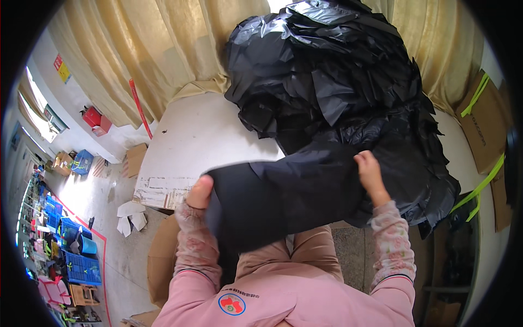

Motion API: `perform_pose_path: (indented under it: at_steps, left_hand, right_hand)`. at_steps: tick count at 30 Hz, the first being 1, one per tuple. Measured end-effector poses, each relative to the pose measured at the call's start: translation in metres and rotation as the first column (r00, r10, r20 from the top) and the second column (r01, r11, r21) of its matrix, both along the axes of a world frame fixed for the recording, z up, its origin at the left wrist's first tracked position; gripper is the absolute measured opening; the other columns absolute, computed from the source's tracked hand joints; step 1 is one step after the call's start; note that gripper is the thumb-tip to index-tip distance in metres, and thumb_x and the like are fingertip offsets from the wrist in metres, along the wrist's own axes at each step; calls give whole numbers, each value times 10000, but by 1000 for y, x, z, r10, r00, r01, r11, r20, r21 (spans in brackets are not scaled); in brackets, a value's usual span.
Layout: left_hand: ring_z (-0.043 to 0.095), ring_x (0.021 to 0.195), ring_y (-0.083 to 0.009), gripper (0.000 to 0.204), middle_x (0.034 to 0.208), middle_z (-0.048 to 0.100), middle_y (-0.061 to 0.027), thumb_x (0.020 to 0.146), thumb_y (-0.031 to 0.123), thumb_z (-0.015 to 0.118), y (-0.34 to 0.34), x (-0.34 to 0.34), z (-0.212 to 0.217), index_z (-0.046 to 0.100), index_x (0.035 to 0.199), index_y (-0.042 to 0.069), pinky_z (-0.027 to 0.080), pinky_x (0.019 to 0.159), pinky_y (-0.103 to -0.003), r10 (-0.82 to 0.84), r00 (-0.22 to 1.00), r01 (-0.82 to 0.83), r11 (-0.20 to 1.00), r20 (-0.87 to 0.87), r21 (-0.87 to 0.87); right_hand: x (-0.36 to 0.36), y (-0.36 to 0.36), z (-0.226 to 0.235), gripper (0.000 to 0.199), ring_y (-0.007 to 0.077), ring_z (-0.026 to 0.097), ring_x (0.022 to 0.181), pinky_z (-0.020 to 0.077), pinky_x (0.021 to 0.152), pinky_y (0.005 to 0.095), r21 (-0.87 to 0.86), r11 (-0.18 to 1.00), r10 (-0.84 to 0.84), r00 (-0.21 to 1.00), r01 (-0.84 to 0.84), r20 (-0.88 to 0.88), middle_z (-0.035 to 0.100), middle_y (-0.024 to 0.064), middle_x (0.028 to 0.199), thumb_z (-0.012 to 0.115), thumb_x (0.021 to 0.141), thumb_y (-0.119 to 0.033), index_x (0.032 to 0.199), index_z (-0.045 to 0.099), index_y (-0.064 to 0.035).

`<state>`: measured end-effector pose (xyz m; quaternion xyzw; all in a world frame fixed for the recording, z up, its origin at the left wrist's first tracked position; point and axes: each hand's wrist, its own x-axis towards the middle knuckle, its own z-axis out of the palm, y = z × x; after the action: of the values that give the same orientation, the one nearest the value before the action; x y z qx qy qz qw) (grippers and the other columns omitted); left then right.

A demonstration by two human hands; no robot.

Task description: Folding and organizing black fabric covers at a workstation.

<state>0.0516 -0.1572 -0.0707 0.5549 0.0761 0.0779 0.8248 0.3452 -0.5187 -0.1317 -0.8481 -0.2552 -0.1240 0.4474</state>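
Observation:
A folded black plastic sheet [294, 191] stretches between my two hands in front of my body; whether it is a bag I cannot tell. My left hand [200, 192] grips its left end, fingers mostly hidden behind the edge and slightly blurred. At the right end, my right hand [370, 173] is closed on the upper edge. Just beyond rises a tall heap of similar black plastic sheets [332, 82], loosely layered and spilling down on the right. The heap rests on a white table [201, 131].
Beige curtains [147, 49] hang behind the table. To the right stands a cardboard box [479, 125] with yellow-green straps [482, 191]. A brown carton [162, 259] is by my left leg. White scraps [132, 215] lie on the floor, and blue crates [81, 267] stand farther left.

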Motion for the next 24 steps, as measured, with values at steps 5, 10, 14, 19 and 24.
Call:
perform_pose_path:
  at_steps: [5,10,14,19,24]
  left_hand:
    - [601,1116,-186,381,1238,631,-100,990,247,561,86,30,-5,582,1247,-34,475,960,-315,102,991,-114,979,83,167]
    - [632,1056,-179,325,1199,647,-93,972,139,576,126,26,-32,575,1254,-21,505,924,-315,134,987,-123,984,-83,127]
    - [670,949,-179,263,1085,686,-94,954,103,595,151,9,7,600,1198,6,553,854,-323,177,981,-161,973,-86,167]
    - [670,871,-210,386,989,689,-99,813,141,752,246,4,-7,600,1133,-12,553,802,-353,429,881,-129,624,-200,771]
    - [582,1027,-311,413,1107,590,-172,725,173,802,188,33,-76,628,1075,38,485,890,-397,373,857,-292,-217,355,932]
  right_hand:
    - [-44,3,111,268,107,624,963,506,876,252,758,628,637,675,-175,-372,652,22,1065,629,900,-44,1158,556,-34]
    - [-36,10,61,418,136,626,983,519,866,282,443,851,502,680,-281,-534,638,73,1122,642,841,34,1238,514,-2]
    - [-71,41,110,465,156,634,968,529,857,298,708,662,682,589,-246,-433,650,108,1079,640,842,32,1279,489,-18]
    - [-58,120,-6,649,209,663,902,525,790,338,188,955,287,867,-228,-408,670,137,983,795,749,-114,1292,456,-9]
    - [-92,159,-122,607,423,648,936,509,823,457,24,991,133,906,-134,-401,669,254,956,804,750,-175,1234,477,-11]
